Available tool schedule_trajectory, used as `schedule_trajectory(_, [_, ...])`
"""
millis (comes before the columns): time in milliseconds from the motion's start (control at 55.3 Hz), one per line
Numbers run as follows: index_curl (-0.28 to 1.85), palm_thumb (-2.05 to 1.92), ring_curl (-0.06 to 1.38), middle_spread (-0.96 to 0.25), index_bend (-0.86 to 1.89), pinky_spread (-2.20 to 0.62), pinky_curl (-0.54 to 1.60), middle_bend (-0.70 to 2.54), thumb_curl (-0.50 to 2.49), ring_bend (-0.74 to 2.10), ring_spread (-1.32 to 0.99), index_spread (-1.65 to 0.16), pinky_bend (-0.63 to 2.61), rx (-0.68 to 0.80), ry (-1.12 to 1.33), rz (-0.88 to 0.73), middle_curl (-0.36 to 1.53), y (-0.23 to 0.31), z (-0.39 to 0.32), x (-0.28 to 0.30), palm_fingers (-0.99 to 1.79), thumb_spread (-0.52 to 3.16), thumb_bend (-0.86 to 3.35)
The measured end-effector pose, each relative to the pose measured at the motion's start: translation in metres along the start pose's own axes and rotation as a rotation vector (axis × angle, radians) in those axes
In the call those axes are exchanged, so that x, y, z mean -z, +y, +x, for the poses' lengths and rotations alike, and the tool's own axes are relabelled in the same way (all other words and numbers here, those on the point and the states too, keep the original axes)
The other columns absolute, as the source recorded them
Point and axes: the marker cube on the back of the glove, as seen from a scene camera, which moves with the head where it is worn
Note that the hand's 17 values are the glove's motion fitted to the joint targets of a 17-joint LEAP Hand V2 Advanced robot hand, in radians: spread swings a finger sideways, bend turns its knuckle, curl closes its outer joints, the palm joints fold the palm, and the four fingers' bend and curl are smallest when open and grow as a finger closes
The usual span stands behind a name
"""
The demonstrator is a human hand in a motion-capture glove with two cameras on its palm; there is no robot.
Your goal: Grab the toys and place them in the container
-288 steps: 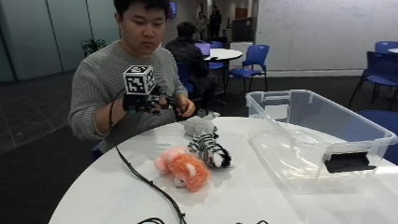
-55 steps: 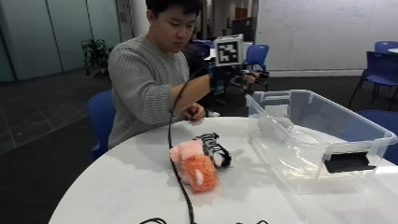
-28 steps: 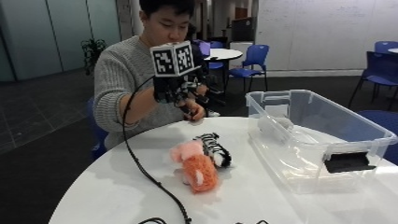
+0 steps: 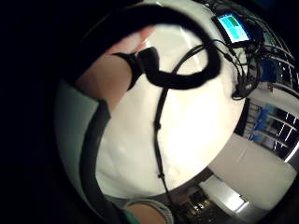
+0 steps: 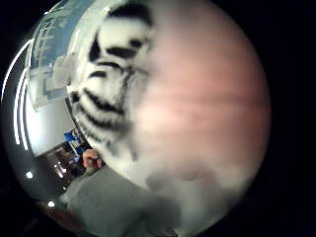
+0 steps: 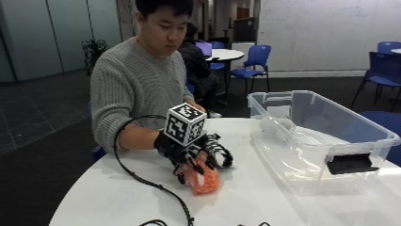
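We've got the gloved right hand (image 6: 191, 157) down on the orange plush toy (image 6: 204, 180), fingers curled over it for the pickup. The zebra plush (image 6: 217, 149) lies touching it, both beside the clear plastic container (image 6: 325, 141), handy for dropping in.

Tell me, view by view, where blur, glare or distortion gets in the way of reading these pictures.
Thumb side palm view: the orange toy is a soft out-of-focus mass close to the lens; the zebra toy shows stripes, bent by the wide angle. Little finger side palm view: the white table glares, washing out detail. Outside view: fairly clear; the gloved right hand rests on both toys.
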Motion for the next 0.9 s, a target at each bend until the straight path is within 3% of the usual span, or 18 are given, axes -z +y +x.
schedule_trajectory(127, [0.45, 0.32, 0.29, -0.11, 0.4, 0.01, 0.34, 0.1, 0.39, 0.1, -0.01, -0.39, 1.26, -0.015, 0.106, 0.07, 0.18, -0.003, -0.01, -0.011, -0.04, 1.36, 0.07])
schedule_trajectory(289, [0.52, 0.42, 0.29, -0.16, 0.56, -0.06, 0.32, 0.18, 0.43, 0.22, -0.04, -0.39, 1.22, -0.029, 0.099, 0.143, 0.21, -0.012, -0.005, -0.009, 0.15, 1.38, 0.11])
schedule_trajectory(615, [0.56, 0.67, 0.41, -0.25, 0.35, -0.32, 0.32, 0.3, 0.58, 0.6, -0.3, -0.39, 1.19, -0.017, 0.069, 0.321, 0.31, -0.025, 0.01, 0.002, 0.65, 1.27, 0.18])
schedule_trajectory(742, [0.62, 0.7, 0.45, -0.28, 0.36, -0.36, 0.32, 0.32, 0.65, 0.63, -0.35, -0.41, 1.14, -0.021, -0.009, 0.325, 0.35, -0.016, 0.018, 0.044, 0.71, 1.14, 0.16])
schedule_trajectory(905, [0.71, 0.72, 0.46, -0.3, 0.4, -0.36, 0.32, 0.34, 0.73, 0.6, -0.4, -0.42, 1.11, 0.054, -0.127, 0.48, 0.4, 0.007, 0.02, 0.143, 0.71, 1.01, 0.13])
